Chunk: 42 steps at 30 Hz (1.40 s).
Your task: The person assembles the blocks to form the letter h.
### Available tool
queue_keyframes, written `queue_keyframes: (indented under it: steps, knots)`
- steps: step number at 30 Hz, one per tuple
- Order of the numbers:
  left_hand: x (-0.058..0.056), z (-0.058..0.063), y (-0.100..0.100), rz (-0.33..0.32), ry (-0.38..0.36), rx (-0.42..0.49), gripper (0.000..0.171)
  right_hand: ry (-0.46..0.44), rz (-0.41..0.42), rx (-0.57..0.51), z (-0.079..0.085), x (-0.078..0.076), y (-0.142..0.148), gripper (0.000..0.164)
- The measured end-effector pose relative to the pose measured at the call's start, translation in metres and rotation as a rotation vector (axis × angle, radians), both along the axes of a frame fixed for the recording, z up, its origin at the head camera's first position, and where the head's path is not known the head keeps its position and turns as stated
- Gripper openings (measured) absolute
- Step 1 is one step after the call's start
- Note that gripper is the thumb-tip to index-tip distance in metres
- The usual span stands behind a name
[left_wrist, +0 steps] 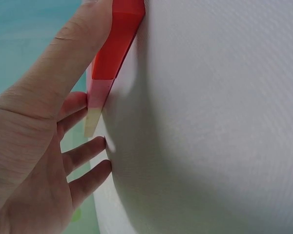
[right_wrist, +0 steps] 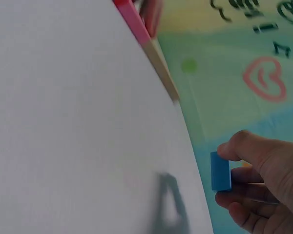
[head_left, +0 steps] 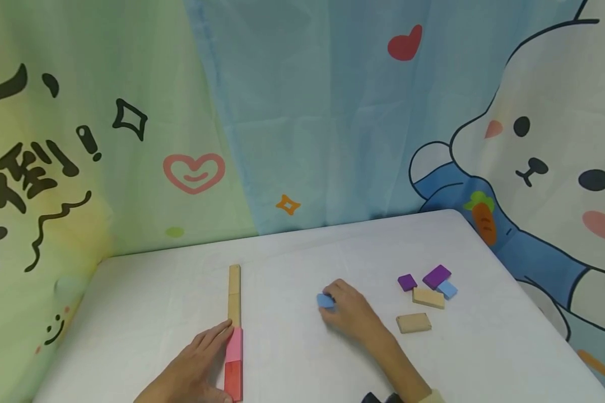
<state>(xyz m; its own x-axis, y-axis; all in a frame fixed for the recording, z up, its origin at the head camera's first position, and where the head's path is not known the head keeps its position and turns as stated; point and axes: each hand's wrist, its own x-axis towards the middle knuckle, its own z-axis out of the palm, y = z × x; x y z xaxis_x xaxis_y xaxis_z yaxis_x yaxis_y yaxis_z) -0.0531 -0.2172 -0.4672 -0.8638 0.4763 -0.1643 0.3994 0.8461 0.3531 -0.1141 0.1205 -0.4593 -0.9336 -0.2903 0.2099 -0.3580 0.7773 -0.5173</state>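
A straight row of blocks lies on the white table, running away from the person: a red block [head_left: 233, 380], a pink block [head_left: 234, 345] and two plain wooden blocks [head_left: 234, 280]. My left hand [head_left: 196, 364] rests along the row's left side. Its fingers are fairly straight, with fingertips by the pink block and the thumb against the red block [left_wrist: 112, 53]. My right hand [head_left: 352, 313] pinches a light blue block [right_wrist: 220, 171] between thumb and fingers, apart from the row and to its right. In the head view that blue block [head_left: 325, 301] is partly hidden by the fingers.
Loose blocks lie at the table's right: a small purple block [head_left: 407, 282], a larger purple block [head_left: 437, 276], a blue block [head_left: 447, 289] and two wooden blocks [head_left: 414, 323]. A printed curtain [head_left: 302, 112] hangs behind the table.
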Motion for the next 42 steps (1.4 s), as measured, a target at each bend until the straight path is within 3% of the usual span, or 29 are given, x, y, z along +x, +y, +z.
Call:
queue_keyframes:
  steps: [6,13,18,28,42]
  knots:
    - [-0.003,0.002,0.000,0.050,-0.061,-0.007,0.127,0.006,0.197,0.046,0.000,-0.018,-0.079,0.030]
    - [-0.001,0.002,0.000,0.019,-0.015,0.023,0.123,-0.032,0.268,0.151,-0.014,-0.034,-0.131,0.030]
    - [0.001,0.001,-0.001,-0.002,0.031,0.009,0.124,-0.006,0.283,0.180,-0.019,-0.033,-0.141,0.029]
    - [0.001,0.000,-0.001,0.001,0.019,0.021,0.123,0.066,0.280,0.201,-0.023,-0.032,-0.143,0.026]
    - [0.000,-0.001,-0.002,-0.005,0.037,0.016,0.123,0.034,0.268,0.196,-0.023,-0.031,-0.143,0.027]
